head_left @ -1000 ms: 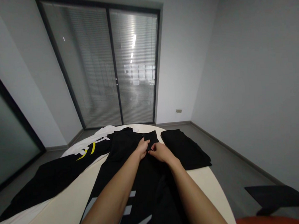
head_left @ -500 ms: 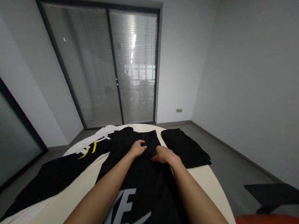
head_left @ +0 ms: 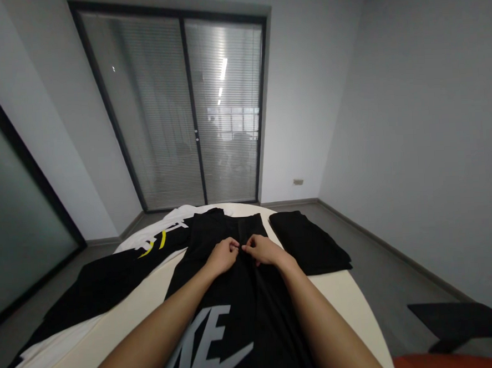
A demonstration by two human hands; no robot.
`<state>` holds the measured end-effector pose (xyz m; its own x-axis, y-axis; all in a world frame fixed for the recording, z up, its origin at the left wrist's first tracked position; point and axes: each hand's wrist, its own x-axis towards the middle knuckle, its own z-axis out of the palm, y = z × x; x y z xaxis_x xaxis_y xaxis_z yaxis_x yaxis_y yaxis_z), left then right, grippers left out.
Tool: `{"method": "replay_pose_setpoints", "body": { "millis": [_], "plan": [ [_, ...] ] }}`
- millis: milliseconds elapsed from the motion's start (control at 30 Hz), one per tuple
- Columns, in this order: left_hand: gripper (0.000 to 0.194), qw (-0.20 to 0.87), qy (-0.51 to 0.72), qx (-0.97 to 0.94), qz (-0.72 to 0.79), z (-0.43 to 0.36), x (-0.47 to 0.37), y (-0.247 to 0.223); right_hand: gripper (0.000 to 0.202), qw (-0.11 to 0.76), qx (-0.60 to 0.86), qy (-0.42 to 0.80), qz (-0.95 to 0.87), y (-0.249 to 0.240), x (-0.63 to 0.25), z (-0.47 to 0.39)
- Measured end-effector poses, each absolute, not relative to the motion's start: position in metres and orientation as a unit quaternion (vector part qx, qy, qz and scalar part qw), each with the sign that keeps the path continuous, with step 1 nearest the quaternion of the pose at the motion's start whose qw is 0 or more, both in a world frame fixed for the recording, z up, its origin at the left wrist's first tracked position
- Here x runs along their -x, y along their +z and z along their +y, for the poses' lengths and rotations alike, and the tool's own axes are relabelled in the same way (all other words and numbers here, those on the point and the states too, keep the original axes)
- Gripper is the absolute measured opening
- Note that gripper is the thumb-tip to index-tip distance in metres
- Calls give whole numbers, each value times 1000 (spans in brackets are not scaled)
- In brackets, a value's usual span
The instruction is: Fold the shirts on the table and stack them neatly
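Both hands meet at the middle of the black garment [head_left: 236,295] spread on the round white table [head_left: 113,331]: left hand [head_left: 222,255] and right hand [head_left: 263,250] curl almost closed, fingertips pinching the cloth side by side. A folded black pile [head_left: 308,242] lies just right; black-and-white clothes [head_left: 121,264] sprawl left.

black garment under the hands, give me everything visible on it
The black garment is soft, matte fabric, spread roughly flat along the pale round table, running from the near edge toward the window. Large grey block letters show near the bottom of the view, partly cut off by the left forearm. The far end looks layered, with lengthwise creases. The left hand and right hand both rest on it near the middle, fingertips almost meeting and pinching a small fold. What kind of garment it is cannot be told.
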<state>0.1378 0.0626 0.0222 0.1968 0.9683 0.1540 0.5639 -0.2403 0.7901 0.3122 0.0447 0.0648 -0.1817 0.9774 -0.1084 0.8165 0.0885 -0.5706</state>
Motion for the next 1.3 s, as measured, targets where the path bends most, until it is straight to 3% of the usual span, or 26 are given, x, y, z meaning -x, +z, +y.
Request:
{"method": "replay_pose_setpoints", "body": {
  "millis": [100, 233, 333, 533, 800, 1033, 1167, 1300],
  "plan": [
    [12, 316, 288, -744, 514, 20, -133, 25, 27, 128, 623, 230, -737, 60, -314, 46],
    [31, 337, 181, -832, 401, -43, -127, 37, 31, 129, 600, 232, -754, 55, -318, 49],
    [44, 272, 125, -896, 327, -72, -119, 49, 33, 125, 578, 238, -770, 52, -322, 51],
    [33, 203, 89, -953, 207, -85, -97, 57, 60, 58, 596, 185, -779, 43, -328, 51],
    [26, 234, 58, -964, 114, -100, -100, 51, 65, 36, 611, 195, -766, 40, -320, 49],
    [33, 270, 88, -954, 97, -99, -105, 40, 55, 58, 574, 195, -793, 35, -310, 46],
    [59, 267, 75, -946, 170, -95, -99, 41, 67, 54, 582, 199, -787, 35, -307, 43],
    [62, 279, 40, -946, 162, -93, -96, 42, 78, 1, 625, 186, -758, 37, -302, 40]
  ]
}}
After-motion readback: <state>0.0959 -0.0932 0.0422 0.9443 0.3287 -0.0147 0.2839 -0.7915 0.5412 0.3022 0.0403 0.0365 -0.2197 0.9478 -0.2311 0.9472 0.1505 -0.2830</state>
